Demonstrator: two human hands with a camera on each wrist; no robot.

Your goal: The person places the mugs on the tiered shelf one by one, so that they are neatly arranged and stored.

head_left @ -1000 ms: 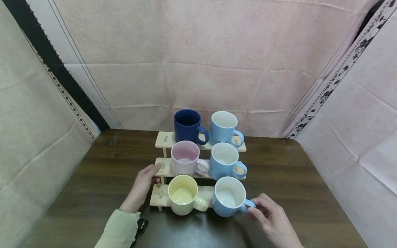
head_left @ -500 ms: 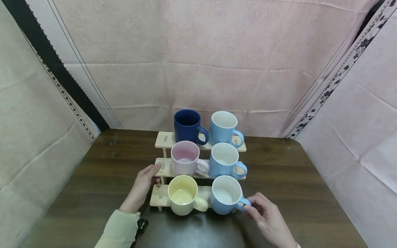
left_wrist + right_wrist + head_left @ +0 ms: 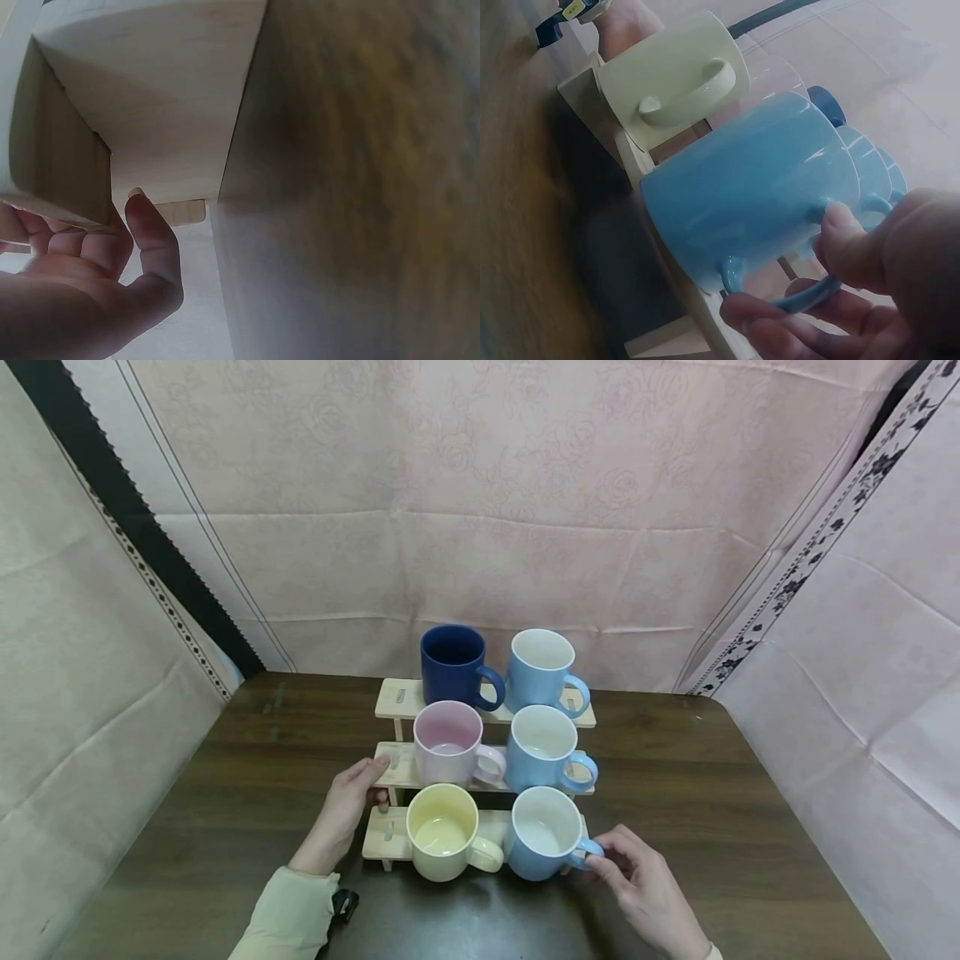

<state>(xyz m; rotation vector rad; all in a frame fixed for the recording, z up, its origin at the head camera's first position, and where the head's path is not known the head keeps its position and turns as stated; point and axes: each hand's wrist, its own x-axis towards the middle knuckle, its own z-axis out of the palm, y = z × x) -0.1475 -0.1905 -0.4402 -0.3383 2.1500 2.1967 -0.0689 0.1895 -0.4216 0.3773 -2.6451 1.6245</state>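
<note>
A light blue mug (image 3: 546, 852) is at the right end of the lowest step of a pale wooden three-step rack (image 3: 386, 839). My right hand (image 3: 647, 887) pinches this mug's handle (image 3: 802, 298) between thumb and fingers, with the opening facing up. In the right wrist view the mug's base is right at the step's front edge. At the rack's left side, my left hand (image 3: 347, 810) grips the end of the middle step, thumb on top and fingers below. Left of the held mug, a pale yellow mug (image 3: 444, 860) stands on the same step.
Behind, the middle step bears a lilac mug (image 3: 442, 764) and another light blue mug (image 3: 536, 768). The top step holds a dark blue mug (image 3: 446, 677) and a third light blue one (image 3: 534, 685). All stand on a brown wooden table (image 3: 225, 827) before a hanging cloth (image 3: 487, 485).
My right hand has moved the light blue mug a little to the left along the lowest step, closer to the yellow mug. The left hand has stayed in place on the rack.
</note>
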